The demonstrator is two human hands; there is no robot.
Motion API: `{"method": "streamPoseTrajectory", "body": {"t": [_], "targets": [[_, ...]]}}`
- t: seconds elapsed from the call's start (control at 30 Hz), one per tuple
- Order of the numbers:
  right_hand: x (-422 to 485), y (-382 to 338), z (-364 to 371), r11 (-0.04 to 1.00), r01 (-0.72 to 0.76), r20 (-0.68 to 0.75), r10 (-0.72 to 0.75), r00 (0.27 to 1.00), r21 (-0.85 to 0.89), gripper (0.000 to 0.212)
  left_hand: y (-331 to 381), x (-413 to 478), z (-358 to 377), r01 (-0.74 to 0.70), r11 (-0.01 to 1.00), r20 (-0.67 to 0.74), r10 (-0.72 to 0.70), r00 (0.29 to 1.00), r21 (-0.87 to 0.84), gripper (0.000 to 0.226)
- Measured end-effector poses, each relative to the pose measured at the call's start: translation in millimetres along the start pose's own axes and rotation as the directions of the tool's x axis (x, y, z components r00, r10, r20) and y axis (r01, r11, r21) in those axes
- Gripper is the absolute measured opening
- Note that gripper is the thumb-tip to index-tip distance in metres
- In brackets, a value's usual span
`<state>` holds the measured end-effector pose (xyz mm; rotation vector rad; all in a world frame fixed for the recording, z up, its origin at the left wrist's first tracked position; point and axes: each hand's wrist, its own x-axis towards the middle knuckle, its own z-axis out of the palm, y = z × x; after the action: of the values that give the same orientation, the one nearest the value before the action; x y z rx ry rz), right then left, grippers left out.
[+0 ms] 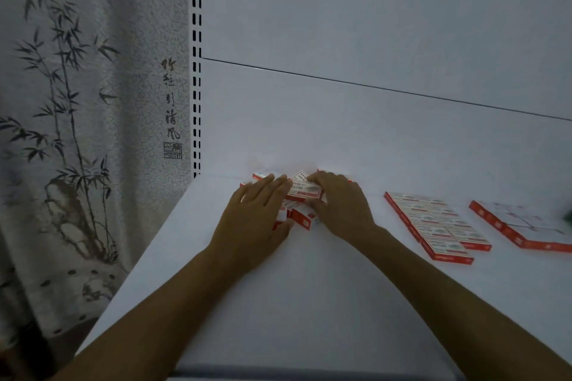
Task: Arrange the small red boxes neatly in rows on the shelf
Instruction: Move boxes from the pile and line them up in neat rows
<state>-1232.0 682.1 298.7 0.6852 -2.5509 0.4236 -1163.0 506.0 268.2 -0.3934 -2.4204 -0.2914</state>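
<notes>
Left hand point(257, 210) lies with its fingers stretched out flat, resting on the near left side of the loose heap of small red boxes point(297, 213) just above the middle of the frame. It grasps nothing that I can see. Right hand point(340, 204) comes in from the other side with its fingers curled over the end of the top box point(305, 190), the one showing a white printed face, and its thumb tucked underneath. I read that as a grip on that box, though the fingertips are partly hidden.

The heap sits at the back of the white shelf point(309, 303), close against the back panel point(371, 117), with boxes lying at all angles. To the right of it a finished block point(433, 223) lies flat in two tidy columns, edges touching. A second block point(526, 226) runs off the right edge of the frame.

By my reckoning the sorting is partly done and this heap is the untidy remainder. The step in hand looks like freeing one box while the left hand steadies the rest. The next move calls for lifting that box clear without dragging its neighbours. It then wants turning face up and setting square to start a fresh row beside the finished block.
</notes>
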Motion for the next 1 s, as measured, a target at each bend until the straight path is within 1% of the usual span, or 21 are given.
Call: {"method": "streamPoseTrajectory", "body": {"t": [0.1, 0.2, 0.3, 0.4, 0.47, 0.57, 0.63, 0.67, 0.83, 1.0], "targets": [[-26, -4, -14, 0.997, 0.073, -0.102, -0.069, 0.992, 0.039, 0.043, 0, 2, -3, 0.012, 1.0, -0.046, -0.013, 0.999, -0.024, 0.065], [-54, -6, -15, 0.985, 0.157, -0.216, -0.14, 0.966, 0.066, 0.041, 2, 1, -4, -0.005, 0.999, -0.074, 0.002, 0.997, -0.046, 0.067], [-68, -5, -13, 0.976, 0.204, -0.245, -0.181, 0.953, 0.073, 0.038, 8, -1, -6, -0.047, 0.997, -0.114, 0.04, 0.993, -0.063, 0.059], [-71, -5, -11, 0.968, 0.209, -0.274, -0.165, 0.948, 0.139, 0.041, 12, -3, -7, -0.043, 0.997, -0.139, 0.034, 0.99, -0.067, 0.051], [-69, -4, -10, 0.969, 0.182, -0.263, -0.133, 0.955, 0.17, 0.049, 15, -1, -8, -0.033, 0.998, -0.139, 0.025, 0.99, -0.057, 0.049], [-68, 1, -12, 0.982, 0.083, -0.224, -0.043, 0.974, 0.171, 0.064, 17, -1, -10, -0.023, 0.998, -0.133, 0.014, 0.991, -0.065, 0.049], [-68, 3, -14, 0.988, 0.034, -0.189, -0.004, 0.982, 0.154, 0.07, 16, -1, -10, -0.017, 0.998, -0.123, 0.009, 0.992, -0.062, 0.049], [-68, 3, -14, 0.989, 0.034, -0.184, -0.007, 0.983, 0.146, 0.071, 16, -1, -10, -0.015, 0.998, -0.116, 0.008, 0.993, -0.058, 0.049], [-67, 2, -12, 0.992, 0.068, -0.191, -0.046, 0.981, 0.11, 0.067, 17, 0, -10, -0.018, 0.999, -0.079, 0.015, 0.997, -0.031, 0.051], [-71, 0, -10, 0.993, 0.109, -0.187, -0.101, 0.977, 0.034, 0.06, 18, -3, -12, -0.069, 0.997, -0.112, 0.066, 0.992, -0.019, 0.048]]}}
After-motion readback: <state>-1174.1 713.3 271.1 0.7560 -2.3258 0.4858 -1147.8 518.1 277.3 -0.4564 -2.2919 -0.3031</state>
